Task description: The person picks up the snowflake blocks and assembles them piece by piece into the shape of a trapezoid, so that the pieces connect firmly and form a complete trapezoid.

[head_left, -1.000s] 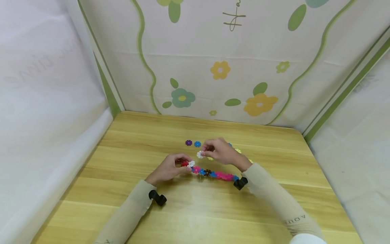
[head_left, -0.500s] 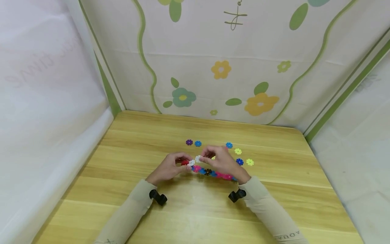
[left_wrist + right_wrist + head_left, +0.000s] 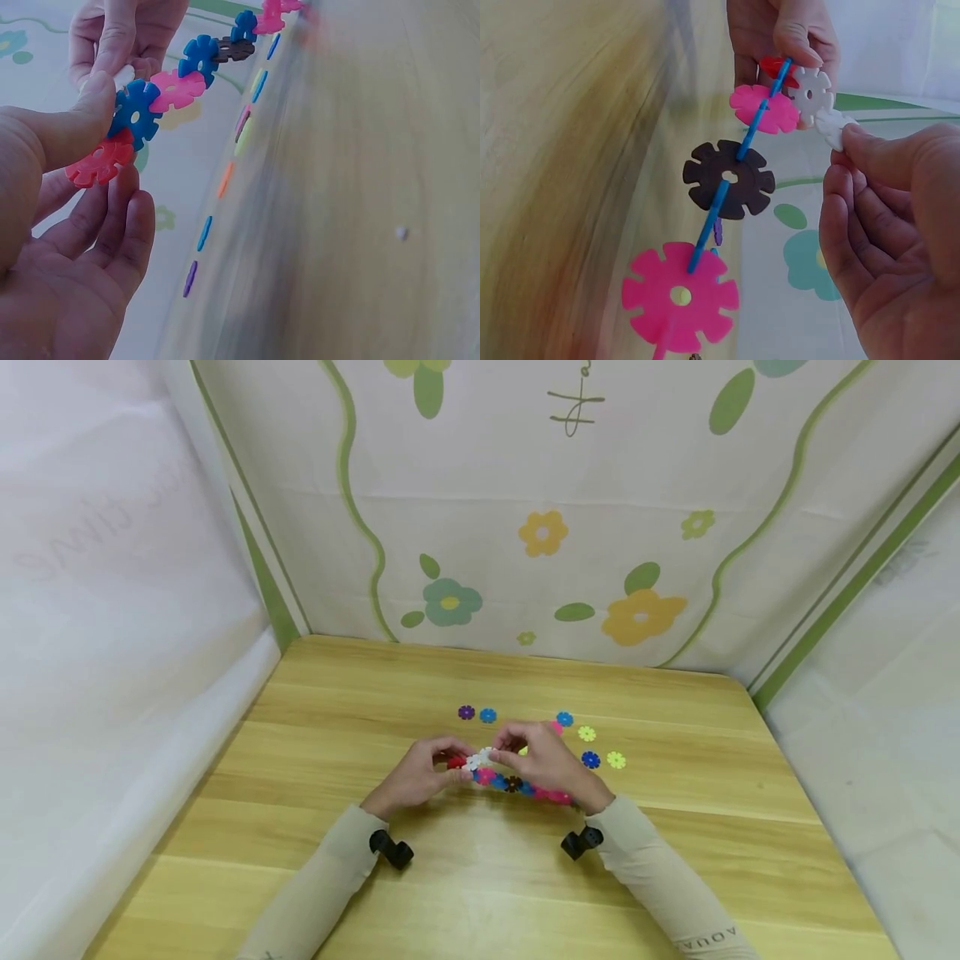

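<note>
Both hands grasp: left hand the disc chain, right hand a white disc.

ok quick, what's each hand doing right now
Left hand: pinches the red end of the snowflake-disc chain.
Right hand: pinches a loose white disc beside the chain's white piece.

Lying loose on the wooden table: purple disc, blue disc, another blue, yellow disc, dark blue, green disc.
</note>
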The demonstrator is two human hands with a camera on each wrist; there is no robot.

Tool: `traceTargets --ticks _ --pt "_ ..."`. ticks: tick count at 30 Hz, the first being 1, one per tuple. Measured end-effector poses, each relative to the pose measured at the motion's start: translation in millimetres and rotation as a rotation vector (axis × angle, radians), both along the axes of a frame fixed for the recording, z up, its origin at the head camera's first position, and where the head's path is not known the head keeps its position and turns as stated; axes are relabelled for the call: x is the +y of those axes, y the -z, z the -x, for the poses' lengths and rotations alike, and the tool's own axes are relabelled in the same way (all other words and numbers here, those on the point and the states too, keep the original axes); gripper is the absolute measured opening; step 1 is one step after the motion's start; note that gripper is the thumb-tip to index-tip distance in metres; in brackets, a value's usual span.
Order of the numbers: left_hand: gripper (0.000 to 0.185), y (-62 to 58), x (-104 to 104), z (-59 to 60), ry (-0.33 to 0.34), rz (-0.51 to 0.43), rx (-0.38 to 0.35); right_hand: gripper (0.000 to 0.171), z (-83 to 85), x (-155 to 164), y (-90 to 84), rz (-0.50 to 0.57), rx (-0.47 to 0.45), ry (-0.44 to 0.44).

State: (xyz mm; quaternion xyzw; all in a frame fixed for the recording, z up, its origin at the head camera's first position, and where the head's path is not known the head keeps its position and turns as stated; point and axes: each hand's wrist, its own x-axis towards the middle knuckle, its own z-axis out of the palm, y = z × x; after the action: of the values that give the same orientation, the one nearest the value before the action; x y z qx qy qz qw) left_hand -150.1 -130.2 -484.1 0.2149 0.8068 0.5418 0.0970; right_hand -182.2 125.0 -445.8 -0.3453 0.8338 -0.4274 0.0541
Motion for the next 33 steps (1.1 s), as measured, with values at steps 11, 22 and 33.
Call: traceTargets --ticks 11,22,33 --pt "0.020 -5.0 5 -3.1 -0.047 0.007 0.066 0.012 -6.7 -12 7.4 0.060 0.068 0.092" --pt "0.020 1.4 6 -3.5 -0.072 0.052 0.143 0.014 -9.6 -19 9.3 0.037 0.038 0.123" --pt "0.025 -1.1 1 -2.0 -0.001 0.074 0.108 0.010 -1.6 -11 -1.7 -0.054 -0.052 0.018"
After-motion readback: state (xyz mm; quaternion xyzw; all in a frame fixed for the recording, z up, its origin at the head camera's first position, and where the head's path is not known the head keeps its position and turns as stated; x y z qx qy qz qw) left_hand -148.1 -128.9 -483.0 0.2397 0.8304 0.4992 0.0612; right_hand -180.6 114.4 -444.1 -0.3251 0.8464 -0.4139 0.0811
